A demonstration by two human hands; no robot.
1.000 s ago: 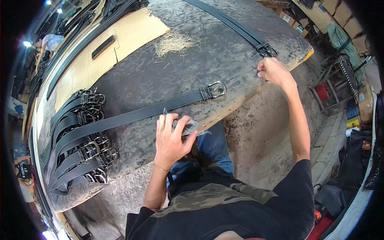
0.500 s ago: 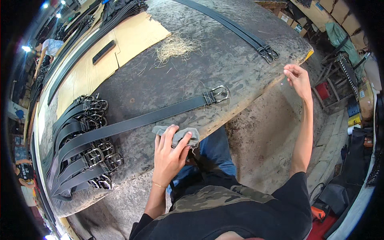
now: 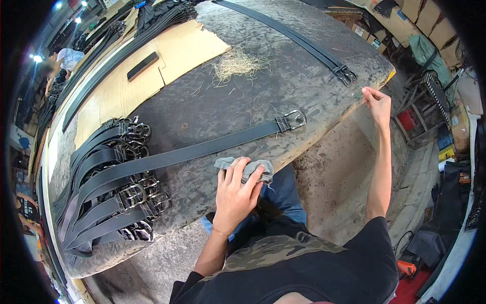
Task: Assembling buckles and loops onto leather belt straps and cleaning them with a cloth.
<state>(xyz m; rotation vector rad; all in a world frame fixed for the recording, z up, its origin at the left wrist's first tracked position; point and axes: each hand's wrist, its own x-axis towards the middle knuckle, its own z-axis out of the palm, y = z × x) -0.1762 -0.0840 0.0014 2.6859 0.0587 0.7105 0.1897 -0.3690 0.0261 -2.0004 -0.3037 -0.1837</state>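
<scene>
My left hand (image 3: 236,195) is closed on a crumpled grey cloth (image 3: 264,173) at the table's near edge. Just beyond it a black leather belt (image 3: 215,145) with pale stitching lies across the table, its metal buckle (image 3: 295,120) toward the right and loose thread ends by its loop. Its left part rests over a heap of black belts (image 3: 96,185) with metal buckles. Out to the right, past the table edge, my right hand (image 3: 377,105) holds its fingertips pinched together; whatever is between them is too small to make out.
The dark, stained table (image 3: 187,114) carries a tangle of pale threads (image 3: 242,67), cardboard (image 3: 190,44) with a black oblong block (image 3: 143,66), and two belts (image 3: 298,38) at the far side. A wooden stool (image 3: 420,114) and boxes stand right. Another person (image 3: 68,60) is at far left.
My left hand and the cloth sit a little further right relative to the belt's buckle end, partly from the view shifting. The right hand stays raised, fingers pinched, turned slightly toward the table.
</scene>
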